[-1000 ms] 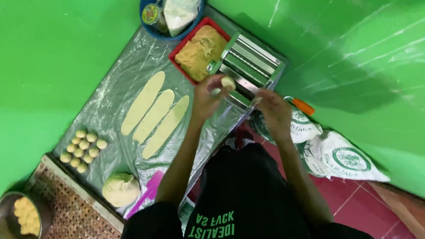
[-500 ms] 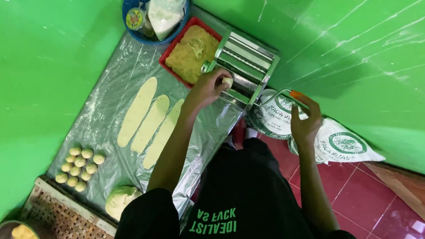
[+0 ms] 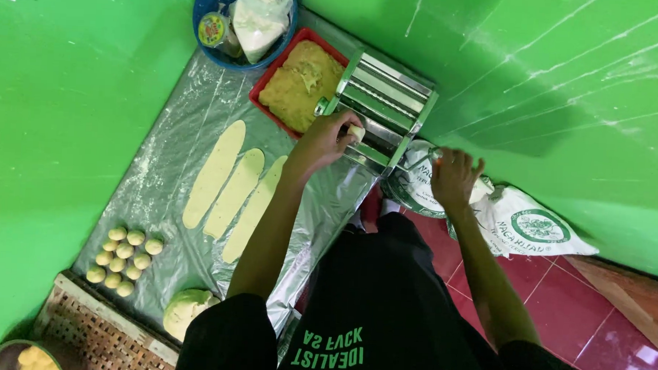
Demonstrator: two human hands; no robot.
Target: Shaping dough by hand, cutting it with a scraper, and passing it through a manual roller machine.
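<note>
Left fingers: the left hand pinches a small dough piece at its fingertips, fingers curled close around it.
Dough piece: it sits right at the fingertips, touching the rollers of the metal dough machine.
Left arm: it reaches out long and nearly straight from the shoulder to the machine.
Right fingers: the right hand is curled at the machine's crank side; the handle is too hidden to tell if it is gripped.
Right arm: bent, hand over a white bag.
Near the left hand: a red tray of yellow dough, just beside the machine.
Farther out: three long flat dough strips, then small dough balls, on a silver sheet.
</note>
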